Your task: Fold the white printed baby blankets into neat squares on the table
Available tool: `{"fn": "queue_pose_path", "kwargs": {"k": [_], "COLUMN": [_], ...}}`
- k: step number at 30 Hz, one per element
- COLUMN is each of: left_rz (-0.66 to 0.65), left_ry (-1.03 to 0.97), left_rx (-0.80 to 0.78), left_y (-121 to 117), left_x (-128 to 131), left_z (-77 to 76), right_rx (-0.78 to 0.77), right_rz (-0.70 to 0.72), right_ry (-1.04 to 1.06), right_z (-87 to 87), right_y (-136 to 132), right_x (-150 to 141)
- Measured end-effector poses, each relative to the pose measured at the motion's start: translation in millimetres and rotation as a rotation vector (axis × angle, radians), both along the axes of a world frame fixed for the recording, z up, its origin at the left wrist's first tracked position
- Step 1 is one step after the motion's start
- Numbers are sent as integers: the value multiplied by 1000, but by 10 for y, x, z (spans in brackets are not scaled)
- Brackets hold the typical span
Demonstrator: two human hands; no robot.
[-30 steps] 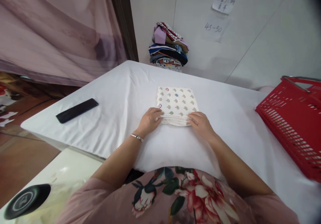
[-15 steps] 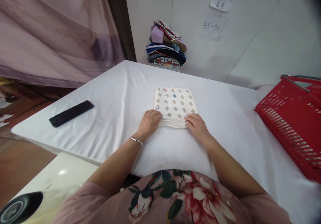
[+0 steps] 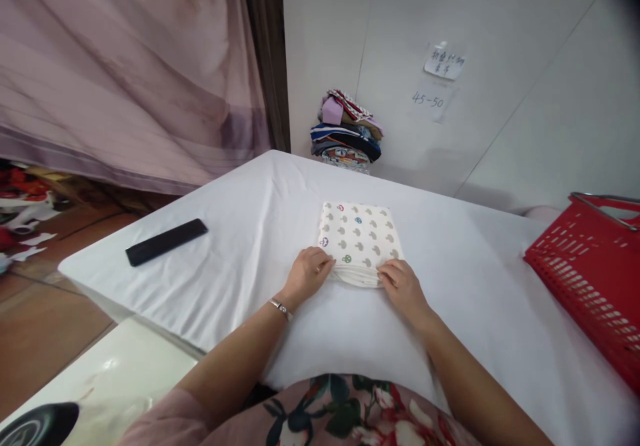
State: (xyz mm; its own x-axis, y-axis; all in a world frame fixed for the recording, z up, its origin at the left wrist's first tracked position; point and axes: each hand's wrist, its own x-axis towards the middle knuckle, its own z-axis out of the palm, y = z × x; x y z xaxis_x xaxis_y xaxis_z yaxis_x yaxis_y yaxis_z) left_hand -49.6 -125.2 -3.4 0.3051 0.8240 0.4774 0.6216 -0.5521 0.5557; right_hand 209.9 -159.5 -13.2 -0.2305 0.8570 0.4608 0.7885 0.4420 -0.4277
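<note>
A folded white cloth (image 3: 357, 236) printed with grey and a few coloured mushrooms lies flat in the middle of the table. Its near edge shows several stacked layers. My left hand (image 3: 309, 274) pinches the near left corner between thumb and fingers. At the near right corner, my right hand (image 3: 401, 286) does the same with curled fingers. Which of the layers each hand grips I cannot make out. A bracelet (image 3: 281, 309) circles my left wrist.
The table has a white cover (image 3: 240, 259). On its left lies a long black object (image 3: 167, 241); at the right stands a red plastic basket (image 3: 590, 266). Behind the far edge rises a pile of folded fabrics (image 3: 347, 133). Paper notes (image 3: 444, 63) hang on the wall.
The whole scene sits lower in the picture and slightly to the right as the head view has shifted. Both hands stay at the cloth's near corners; the cloth remains folded.
</note>
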Motion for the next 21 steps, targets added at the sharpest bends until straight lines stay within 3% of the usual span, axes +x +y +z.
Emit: {"fn": "queue_pose_path", "kwargs": {"k": [6, 11, 16, 21], "left_rz": [265, 319, 351, 351], "left_ry": [-253, -274, -199, -255], "left_rx": [-329, -601, -608, -594], "left_y": [170, 453, 504, 426], "left_x": [-99, -65, 43, 32], "left_z": [36, 111, 54, -6], "right_rx": [32, 51, 56, 45], "right_rz": [13, 24, 19, 17], "right_ry": [-24, -52, -59, -45], "right_z": [-27, -34, -52, -53], "right_y": [5, 12, 11, 11], "right_x": [8, 7, 12, 14]}}
